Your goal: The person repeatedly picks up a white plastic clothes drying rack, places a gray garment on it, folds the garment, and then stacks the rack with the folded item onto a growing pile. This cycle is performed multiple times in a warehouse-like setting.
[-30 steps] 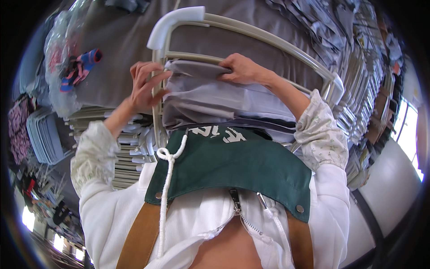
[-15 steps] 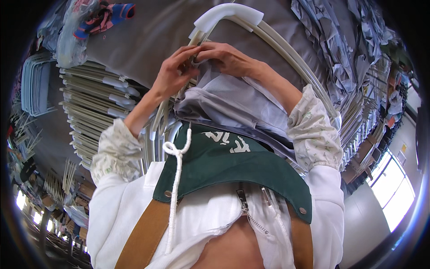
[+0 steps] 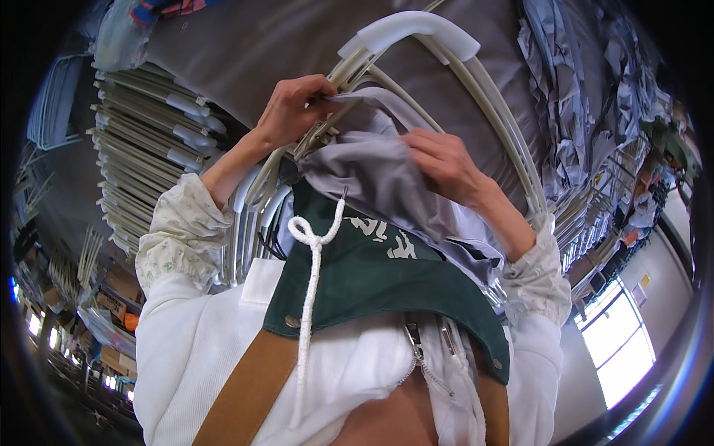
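Observation:
A beige tubular frame [image 3: 513,141] with a white padded sleeve [image 3: 416,31] on its bend arches in front of me. Grey fabric [image 3: 364,167] hangs from the frame's left side and lies bunched against my green apron. My left hand [image 3: 294,111] is closed on the upper left edge of the fabric, right beside the frame's tubes. Lower and to the right, my right hand [image 3: 446,165] is closed on a fold of the same fabric. Some of its fingertips are hidden by the cloth. A small fitting [image 3: 325,136] shows on the tube just below my left hand.
Stacked beige frames with white sleeves [image 3: 152,141] stand on the left. Grey cloth pieces [image 3: 569,97] are heaped at the far right, over more metal tubes [image 3: 580,223]. A brown-grey sheet [image 3: 238,56] covers the surface behind the frame. Clear plastic [image 3: 123,41] lies far left.
My right hand has left the spot beside my left hand and moved right and nearer, drawing the fabric with it. My left hand stays by the tube. The view has shifted slightly.

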Demonstrator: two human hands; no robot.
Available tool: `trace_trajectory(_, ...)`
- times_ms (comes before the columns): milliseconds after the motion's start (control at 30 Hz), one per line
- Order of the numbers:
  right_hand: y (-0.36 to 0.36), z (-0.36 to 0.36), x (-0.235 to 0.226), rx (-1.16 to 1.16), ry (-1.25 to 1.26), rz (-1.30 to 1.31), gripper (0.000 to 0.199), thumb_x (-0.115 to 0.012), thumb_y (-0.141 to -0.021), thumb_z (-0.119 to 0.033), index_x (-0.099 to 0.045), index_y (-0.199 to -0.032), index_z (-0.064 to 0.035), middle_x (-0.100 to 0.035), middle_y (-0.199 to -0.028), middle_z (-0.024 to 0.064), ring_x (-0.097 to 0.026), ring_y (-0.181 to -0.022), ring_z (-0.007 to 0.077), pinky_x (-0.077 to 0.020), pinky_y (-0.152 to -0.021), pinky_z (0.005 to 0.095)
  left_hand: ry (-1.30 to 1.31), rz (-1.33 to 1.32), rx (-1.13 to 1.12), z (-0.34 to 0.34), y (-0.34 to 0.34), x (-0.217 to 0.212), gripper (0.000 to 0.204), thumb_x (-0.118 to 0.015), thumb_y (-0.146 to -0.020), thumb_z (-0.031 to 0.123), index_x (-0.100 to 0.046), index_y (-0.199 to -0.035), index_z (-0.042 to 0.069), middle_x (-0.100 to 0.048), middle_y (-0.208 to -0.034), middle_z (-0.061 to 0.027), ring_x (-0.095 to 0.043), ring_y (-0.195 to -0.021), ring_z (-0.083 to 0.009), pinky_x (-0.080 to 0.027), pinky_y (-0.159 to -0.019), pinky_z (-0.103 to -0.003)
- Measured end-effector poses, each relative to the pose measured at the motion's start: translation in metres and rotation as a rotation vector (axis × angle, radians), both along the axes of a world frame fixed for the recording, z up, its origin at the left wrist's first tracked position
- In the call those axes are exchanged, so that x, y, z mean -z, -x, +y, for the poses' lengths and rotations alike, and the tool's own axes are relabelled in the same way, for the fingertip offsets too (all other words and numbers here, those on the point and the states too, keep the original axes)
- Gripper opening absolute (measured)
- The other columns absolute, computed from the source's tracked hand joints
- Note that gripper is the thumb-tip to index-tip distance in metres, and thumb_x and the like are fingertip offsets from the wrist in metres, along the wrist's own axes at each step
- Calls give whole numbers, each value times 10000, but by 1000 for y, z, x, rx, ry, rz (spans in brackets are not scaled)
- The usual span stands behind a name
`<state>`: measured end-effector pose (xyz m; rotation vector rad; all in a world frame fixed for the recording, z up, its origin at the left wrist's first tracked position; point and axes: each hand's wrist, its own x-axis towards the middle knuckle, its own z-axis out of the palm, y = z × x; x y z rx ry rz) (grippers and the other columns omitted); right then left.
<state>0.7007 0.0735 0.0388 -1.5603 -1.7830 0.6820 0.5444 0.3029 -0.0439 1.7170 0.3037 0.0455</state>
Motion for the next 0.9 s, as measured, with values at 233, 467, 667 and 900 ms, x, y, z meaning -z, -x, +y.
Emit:
trace_trajectory(233, 13, 0, 10, -27, -142, 4, 226, -610, -719, -84, -612, -913, 34, -633, -1040, 124, -644, -869, 266, -541, -645, 335, -22, -124, -2, -4, 6, -12, 131, -750, -760, -16, -694, -875, 9, -667, -809, -57, -609, -665, -144, -479, -603, -261)
trace_trajectory(467, 28, 14, 24, 38, -265, -93, 211, -632, -692, -65, -648, -877, 37, -649, -1016, 121, -659, -881, 254, -564, -658, 327, -129, -250, 231, -7, 8, -20, 154, -733, -709, -36, -674, -841, 17, -656, -836, -88, -648, -714, -272, -515, -622, -330)
trace_trajectory(667, 44, 18, 41, 115, -388, -65, 175, -647, -670, -63, -625, -809, 42, -648, -992, 155, -669, -865, 285, -573, -657, 336, -334, -438, 286, -21, 11, -12, 201, -683, -676, -17, -631, -866, 23, -605, -888, -96, -628, -748, -293, -509, -618, -371)
trace_trajectory(900, -2, 15, 46, 569, -111, 296, 130, -625, -895, -100, -669, -992, -24, -659, -1003, 148, -662, -898, 242, -547, -774, 328, -539, -628, 625, -8, -6, 6, 292, -663, -697, 70, -632, -977, -7, -564, -967, -110, -601, -826, -283, -509, -682, -370)
